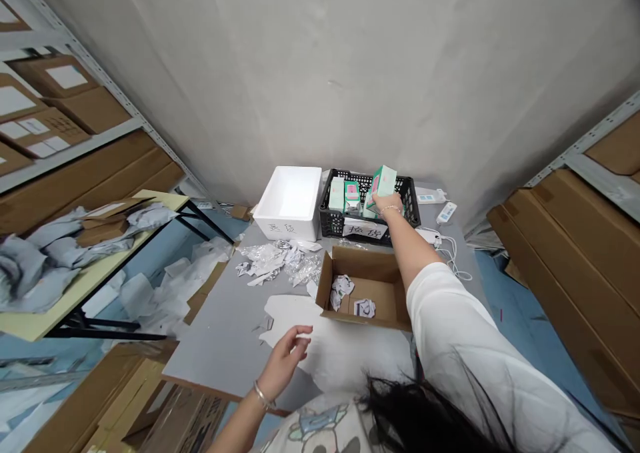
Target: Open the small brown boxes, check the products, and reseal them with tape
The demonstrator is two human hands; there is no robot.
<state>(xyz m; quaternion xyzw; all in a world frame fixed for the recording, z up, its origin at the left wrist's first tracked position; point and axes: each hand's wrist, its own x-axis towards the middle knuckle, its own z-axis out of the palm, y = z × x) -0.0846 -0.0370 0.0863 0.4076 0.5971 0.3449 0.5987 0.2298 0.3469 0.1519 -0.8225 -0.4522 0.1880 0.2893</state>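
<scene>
the right grip pinches a tilted mint-green box above the black plastic crate, where a slack hold could drop it, while the left grip hangs spread over the grey desk.

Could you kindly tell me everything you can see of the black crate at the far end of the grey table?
The black plastic crate is an open-topped rectangular crate with latticed walls. It stands on the grey table, right beside a white foam box. A white paper label with bold Chinese characters hangs on its front wall. Inside are pale green and pink retail boxes, some upright. The fingers of the right hand are at a tilted box that rises above the rim.
</scene>
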